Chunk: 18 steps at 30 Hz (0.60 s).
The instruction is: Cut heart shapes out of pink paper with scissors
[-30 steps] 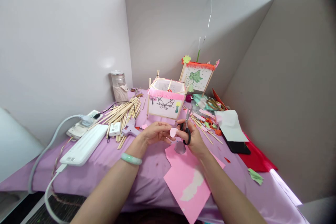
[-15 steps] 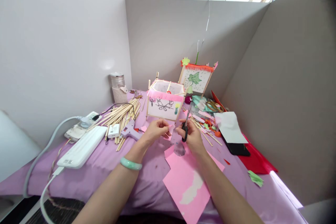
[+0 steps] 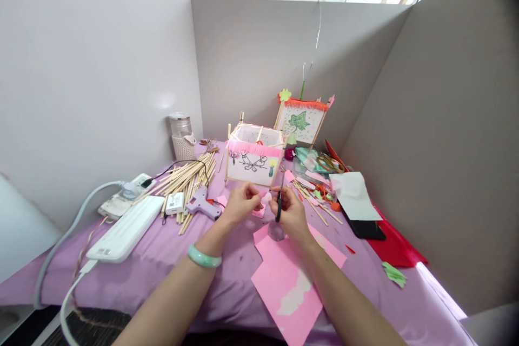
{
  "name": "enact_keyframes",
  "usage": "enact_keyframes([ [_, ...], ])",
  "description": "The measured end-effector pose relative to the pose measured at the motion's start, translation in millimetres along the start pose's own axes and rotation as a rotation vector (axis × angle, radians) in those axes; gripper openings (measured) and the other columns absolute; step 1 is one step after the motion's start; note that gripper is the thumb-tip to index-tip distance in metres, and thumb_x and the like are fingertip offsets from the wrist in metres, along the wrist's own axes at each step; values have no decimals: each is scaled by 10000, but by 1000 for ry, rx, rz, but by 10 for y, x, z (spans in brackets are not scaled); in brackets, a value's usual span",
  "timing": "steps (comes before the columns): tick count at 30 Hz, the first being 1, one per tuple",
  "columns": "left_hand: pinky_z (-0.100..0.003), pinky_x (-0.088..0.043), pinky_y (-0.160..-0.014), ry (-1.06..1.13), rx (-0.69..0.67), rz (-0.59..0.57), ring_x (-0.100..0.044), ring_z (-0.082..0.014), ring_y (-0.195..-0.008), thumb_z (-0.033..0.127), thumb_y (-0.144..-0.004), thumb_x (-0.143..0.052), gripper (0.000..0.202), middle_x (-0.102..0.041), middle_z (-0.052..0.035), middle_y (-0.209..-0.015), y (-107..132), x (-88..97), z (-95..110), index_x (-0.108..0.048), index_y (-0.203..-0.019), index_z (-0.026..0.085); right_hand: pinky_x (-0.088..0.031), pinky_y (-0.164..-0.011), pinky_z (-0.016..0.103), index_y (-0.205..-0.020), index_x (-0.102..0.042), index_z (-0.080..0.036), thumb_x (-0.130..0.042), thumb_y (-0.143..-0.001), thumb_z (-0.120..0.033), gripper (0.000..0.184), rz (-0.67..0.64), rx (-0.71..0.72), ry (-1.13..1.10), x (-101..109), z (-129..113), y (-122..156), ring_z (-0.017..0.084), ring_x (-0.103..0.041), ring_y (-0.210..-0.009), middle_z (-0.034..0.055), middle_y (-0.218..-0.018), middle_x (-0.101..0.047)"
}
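Observation:
My left hand (image 3: 243,203) pinches a small piece of pink paper (image 3: 266,198) over the table. Closed around black-handled scissors (image 3: 279,203), my right hand (image 3: 292,215) has its fingertips at the paper's right side; the blades point up and away. Below the hands lies a larger pink sheet (image 3: 284,281) with a torn pale patch, partly under my right forearm. Just beyond stands a stick-framed paper lantern (image 3: 253,165) with pink fringe and line drawings. A second lantern (image 3: 300,121) with red fringe and a green leaf drawing is behind it.
Wooden sticks (image 3: 194,173), a lilac glue gun (image 3: 203,204) and a white power bank (image 3: 125,230) are on the left. A glass bottle (image 3: 182,135) stands farther back. Paper scraps (image 3: 320,189), a white sheet (image 3: 354,194) and red material (image 3: 397,246) lie on the right. Grey partitions enclose the table.
My right hand has moved slightly left, bringing its fingertips to the small pink paper. The scissors have turned more upright. My left hand still holds the paper.

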<state>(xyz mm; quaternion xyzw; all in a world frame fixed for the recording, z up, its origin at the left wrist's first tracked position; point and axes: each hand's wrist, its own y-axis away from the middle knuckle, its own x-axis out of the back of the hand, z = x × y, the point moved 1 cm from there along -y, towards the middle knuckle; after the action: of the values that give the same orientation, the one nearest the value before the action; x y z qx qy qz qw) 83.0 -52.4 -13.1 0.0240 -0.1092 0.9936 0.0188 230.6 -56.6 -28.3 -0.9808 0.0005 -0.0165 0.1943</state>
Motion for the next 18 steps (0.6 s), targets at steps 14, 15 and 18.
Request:
enact_keyframes([
  [14,-238,-524,-562,508,225,-39,-614,-115,-519,143,-612,-731,294,-627,-2,-584,-16,96,76,-592,-870,114,-361,-524,235,-952,-585,-197,-677,-674,-330,322,-16,-71,56,58,-27,-14,108,-449,-549,-69,-609,-483],
  [15,-235,-521,-560,502,233,-50,-608,-111,-513,165,-615,-745,264,-627,-8,-581,-10,95,78,-596,-826,112,-361,-518,233,-958,-585,-200,-692,-672,-346,339,-16,-75,49,60,-21,-13,107,-448,-548,-72,-606,-480],
  [18,-232,-513,-562,491,254,-80,-612,-113,-526,221,-618,-780,247,-624,-14,-581,9,89,88,-604,-755,114,-365,-506,228,-1000,-584,-209,-719,-676,-384,393,-51,-94,15,60,4,-4,107,-450,-551,-71,-618,-488],
])
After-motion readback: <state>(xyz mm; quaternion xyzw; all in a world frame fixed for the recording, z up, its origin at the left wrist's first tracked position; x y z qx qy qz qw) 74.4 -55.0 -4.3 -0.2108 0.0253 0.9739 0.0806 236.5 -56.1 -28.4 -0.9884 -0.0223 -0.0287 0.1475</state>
